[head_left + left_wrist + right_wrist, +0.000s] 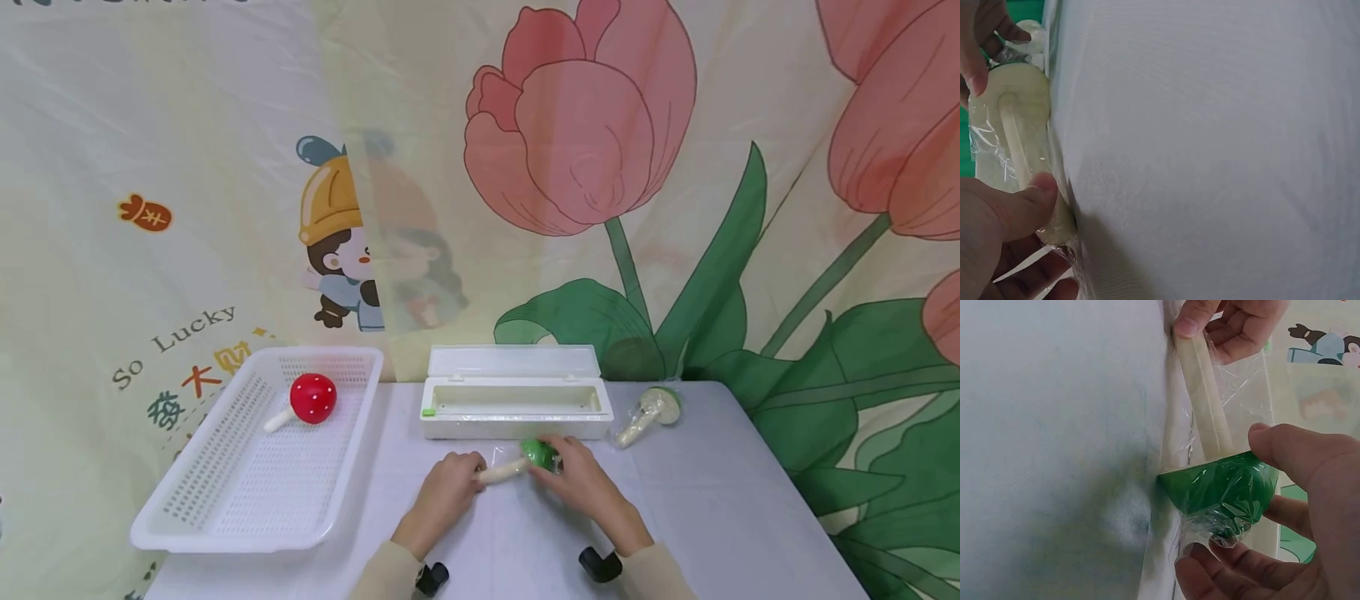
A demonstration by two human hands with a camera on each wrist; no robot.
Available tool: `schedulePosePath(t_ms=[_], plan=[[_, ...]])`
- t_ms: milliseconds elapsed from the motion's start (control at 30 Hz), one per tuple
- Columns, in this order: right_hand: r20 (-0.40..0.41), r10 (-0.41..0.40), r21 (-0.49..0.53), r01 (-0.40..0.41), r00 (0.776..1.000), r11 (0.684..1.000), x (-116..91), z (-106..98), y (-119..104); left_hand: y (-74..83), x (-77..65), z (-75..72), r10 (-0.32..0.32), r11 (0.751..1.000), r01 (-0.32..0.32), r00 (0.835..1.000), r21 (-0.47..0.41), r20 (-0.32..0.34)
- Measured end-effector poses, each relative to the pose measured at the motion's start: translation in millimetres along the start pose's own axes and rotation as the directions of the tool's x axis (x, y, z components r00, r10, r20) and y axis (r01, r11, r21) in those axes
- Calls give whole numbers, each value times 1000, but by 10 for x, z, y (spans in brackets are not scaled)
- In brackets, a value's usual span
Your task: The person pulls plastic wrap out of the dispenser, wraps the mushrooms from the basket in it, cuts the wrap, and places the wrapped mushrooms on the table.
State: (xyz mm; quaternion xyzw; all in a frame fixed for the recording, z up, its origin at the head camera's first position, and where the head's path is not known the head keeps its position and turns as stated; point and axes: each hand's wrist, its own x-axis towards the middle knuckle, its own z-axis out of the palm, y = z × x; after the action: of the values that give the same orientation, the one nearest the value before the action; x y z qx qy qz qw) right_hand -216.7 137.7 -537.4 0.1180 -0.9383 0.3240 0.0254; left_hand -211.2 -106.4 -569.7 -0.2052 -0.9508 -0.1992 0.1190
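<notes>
On the near middle of the white cloth-covered table [750,508], a person in beige sleeves [656,573] is working with both bare hands on a mushroom with a glossy green cap and a pale cream stem [517,467]. Thin clear plastic film [1244,381] is covering it and shining in creases. The left hand [448,487] is pinching the end of the stem, its thumb pressing on top. The right hand [577,475] is gripping the green cap, thumb at the rim and fingers curling round below, where the film is bunching. The mushroom is lying between the hands, stem to the left, cap to the right.

Just beyond it, a long white box [517,428] is standing with its lid [513,361] raised at the far side. To the right of the box, a second green-capped mushroom with a pale stem [654,410] is lying in clear film. On the left, a shallow white perforated plastic basket [281,500] is holding a red mushroom with white dots and a white stem [313,398]. Behind everything, a pale backdrop with large pink tulips [588,125] is hanging.
</notes>
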Motion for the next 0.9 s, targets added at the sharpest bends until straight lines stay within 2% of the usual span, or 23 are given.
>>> schedulePosePath(t_ms=[233,333,600,767,900], plan=[[10,34,-56,-33,999,998,78,-24,-48,26,54,-24,15,997,-7,994,-72,107],[15,39,-68,-38,999,997,93,-49,-86,37,46,-41,17,994,-4,993,-107,119],[26,32,-82,-30,999,996,122,-21,-101,5,60,1,-57,996,58,998,-61,12],[33,29,-85,-26,999,996,93,24,-81,-2,48,12,-102,991,100,995,-93,-20],[30,0,-80,2,1000,997,59,2,-80,-16,24,11,-97,989,90,994,-117,-50]])
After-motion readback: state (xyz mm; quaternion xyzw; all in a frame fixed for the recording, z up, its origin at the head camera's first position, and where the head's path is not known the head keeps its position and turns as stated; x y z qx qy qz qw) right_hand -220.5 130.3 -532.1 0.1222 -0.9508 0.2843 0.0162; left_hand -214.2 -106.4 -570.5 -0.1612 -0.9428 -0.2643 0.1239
